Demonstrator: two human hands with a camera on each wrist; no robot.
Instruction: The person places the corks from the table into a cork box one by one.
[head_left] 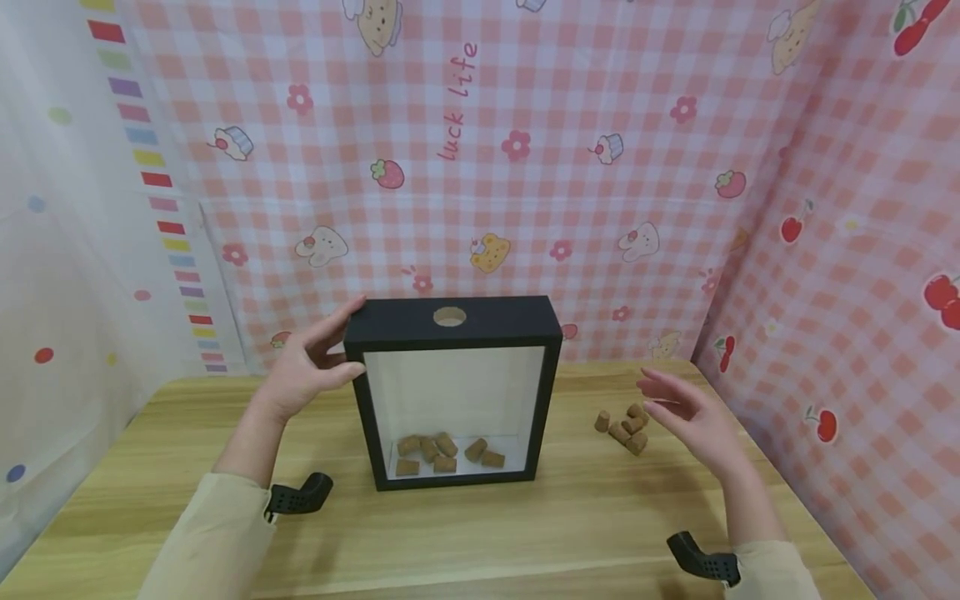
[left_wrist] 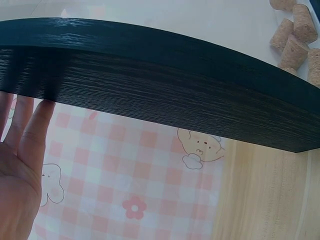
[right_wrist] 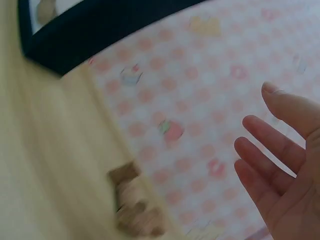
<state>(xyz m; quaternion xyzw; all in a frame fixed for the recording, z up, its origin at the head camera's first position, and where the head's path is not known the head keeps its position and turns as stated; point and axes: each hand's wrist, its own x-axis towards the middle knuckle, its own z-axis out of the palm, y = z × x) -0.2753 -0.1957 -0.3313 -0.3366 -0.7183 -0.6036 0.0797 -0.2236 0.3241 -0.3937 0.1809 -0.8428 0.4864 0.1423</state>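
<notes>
A black shadow-box frame (head_left: 450, 334) with a clear front and a round hole in its top stands upright on the table. Several corks (head_left: 445, 464) lie at the bottom inside it. My left hand (head_left: 311, 367) grips the frame's upper left side, thumb at the front edge, fingers toward the back; the left wrist view shows its fingertips (left_wrist: 46, 107) at the far edge of the black side. To the right, my right hand (head_left: 693, 421) hovers by a small pile of corks (head_left: 628, 429), fingers relaxed and apart. In the right wrist view nothing sits between its fingers (right_wrist: 272, 145).
The wooden table (head_left: 465, 542) reaches back to a pink checked cloth (head_left: 517, 200), with another checked cloth (head_left: 862, 350) along the right. A whitish dotted cloth (head_left: 67, 275) hangs at the left. Black wrist mounts (head_left: 300, 495) are worn on both forearms.
</notes>
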